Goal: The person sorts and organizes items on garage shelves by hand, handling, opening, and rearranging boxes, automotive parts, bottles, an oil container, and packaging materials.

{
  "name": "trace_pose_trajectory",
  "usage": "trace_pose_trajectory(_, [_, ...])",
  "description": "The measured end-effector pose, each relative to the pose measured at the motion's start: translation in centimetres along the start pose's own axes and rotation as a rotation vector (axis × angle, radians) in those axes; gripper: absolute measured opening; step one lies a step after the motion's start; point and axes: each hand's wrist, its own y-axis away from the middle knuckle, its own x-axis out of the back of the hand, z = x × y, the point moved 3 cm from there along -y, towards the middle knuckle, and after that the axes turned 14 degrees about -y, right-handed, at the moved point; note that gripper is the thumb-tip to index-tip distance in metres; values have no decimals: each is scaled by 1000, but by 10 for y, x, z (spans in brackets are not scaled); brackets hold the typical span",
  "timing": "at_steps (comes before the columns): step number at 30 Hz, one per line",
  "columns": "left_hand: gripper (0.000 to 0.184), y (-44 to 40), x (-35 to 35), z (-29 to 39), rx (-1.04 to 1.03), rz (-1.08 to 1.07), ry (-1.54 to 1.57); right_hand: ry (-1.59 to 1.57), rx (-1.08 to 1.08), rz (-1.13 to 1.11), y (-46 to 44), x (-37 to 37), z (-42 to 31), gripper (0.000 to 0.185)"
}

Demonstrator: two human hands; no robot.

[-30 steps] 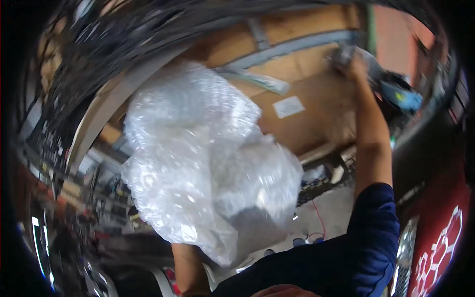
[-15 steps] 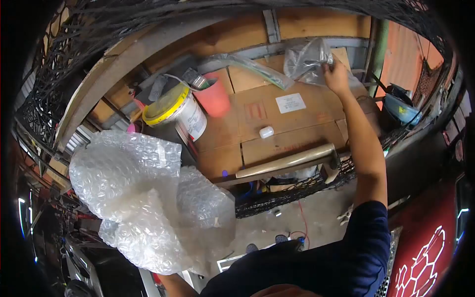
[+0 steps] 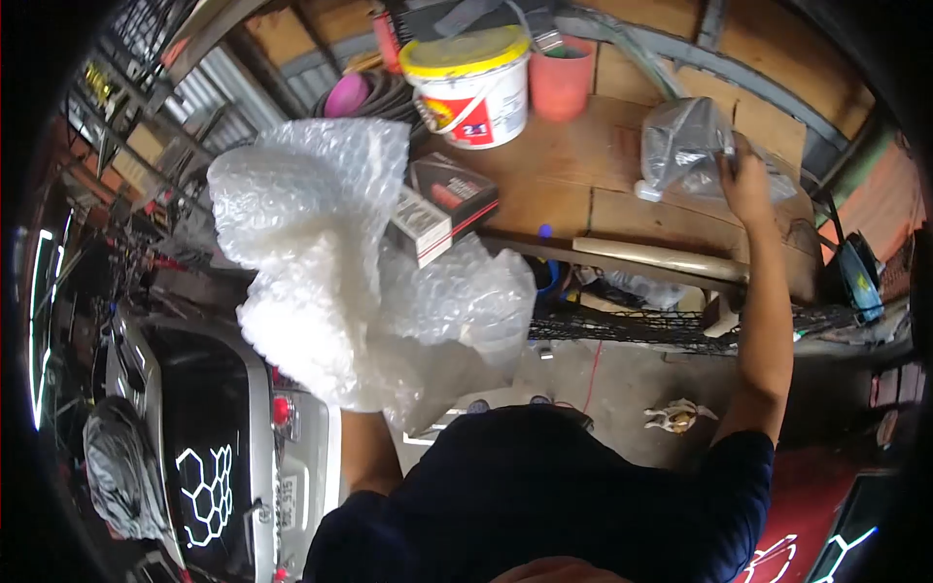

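Observation:
A large crumpled sheet of bubble wrap (image 3: 311, 214) hangs in front of me on the left, held up by my left arm (image 3: 369, 452). My left hand itself is hidden behind the wrap. At the upper right, my right hand (image 3: 746, 185) is closed on a clear plastic bag (image 3: 685, 141) above the cardboard-covered shelf (image 3: 554, 194). Beside the bag's lower left edge lies a small white object (image 3: 648, 191). Dark and white printed boxes (image 3: 452, 194) show just right of the bubble wrap.
A white bucket with a yellow lid (image 3: 476, 92) and a red container (image 3: 561, 83) stand at the shelf's back. A pale tube (image 3: 661, 257) runs along its front edge. Below are black netting (image 3: 632, 325), a cat (image 3: 680, 416) on the floor, and a parked vehicle (image 3: 209, 428) at left.
The view has swung left, bringing the boxes and vehicle into sight. My right hand has drawn the plastic bag nearer across the cardboard. The bubble wrap has risen with my left arm.

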Motion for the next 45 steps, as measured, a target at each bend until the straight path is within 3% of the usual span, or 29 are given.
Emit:
trace_pose_trajectory(2, [56, -4, -6, -2, -11, -10, 13, 169, -138, -85, -1, 12, -43, 60])
trace_pose_trajectory(5, [56, -7, -9, -3, -29, -27, 21, 556, 161, 134, 27, 18, -126, 72])
trace_pose_trajectory(7, [56, -7, -9, -4, -30, -33, 20, 214, 186, -23, 31, -1, -188, 75])
trace_pose_trajectory(8, [56, -9, -10, -5, -33, -33, 22, 77, 86, -254, 42, -26, -219, 76])
trace_pose_trajectory(10, [56, -12, -12, -6, -37, -43, 27, -281, 320, -279, 57, -75, -273, 84])
trace_pose_trajectory(11, [56, -12, -13, -6, -41, -52, 35, -547, 125, -315, 55, -114, -280, 89])
trace_pose_trajectory(13, [57, -14, -19, -8, -44, -68, 36, -554, -287, -524, 30, -163, -291, 91])
trace_pose_trajectory(16, [57, -17, -31, -8, -56, -92, 53, -728, -236, -641, 7, -212, -292, 87])
trace_pose_trajectory(19, [57, -13, -35, -9, -62, -110, 67, -993, -383, -811, 10, -254, -292, 70])
trace_pose_trajectory(23, [57, -7, -32, -10, -63, -112, 81, -1205, -534, -567, 26, -229, -328, 57])
trace_pose_trajectory(26, [57, -11, -25, -9, -67, -104, 97, -1292, -208, -362, 7, -208, -336, 61])
trace_pose_trajectory(28, [57, -11, -16, -7, -73, -105, 101, -1195, -124, -308, -24, -163, -355, 48])
trace_pose_trajectory(30, [57, -12, -9, -5, -73, -102, 102, -1073, 168, -186, -59, -120, -374, 43])
trace_pose_trajectory(34, [57, -16, 8, -5, -67, -87, 111, -815, 404, -132, -129, -78, -380, 48])
trace_pose_trajectory(36, [57, -20, 15, -4, -63, -87, 109, -470, 266, -168, -174, -75, -357, 65])
trace_pose_trajectory(38, [57, -25, 22, -2, -64, -89, 104, -513, 296, -364, -223, -93, -319, 76])
trace_pose_trajectory(40, [58, -31, 26, -1, -69, -87, 108, -449, 327, -473, -257, -97, -298, 77])
trace_pose_trajectory(45, [58, -43, 27, -2, -75, -98, 106, -182, 426, -423, -288, -103, -310, 81])
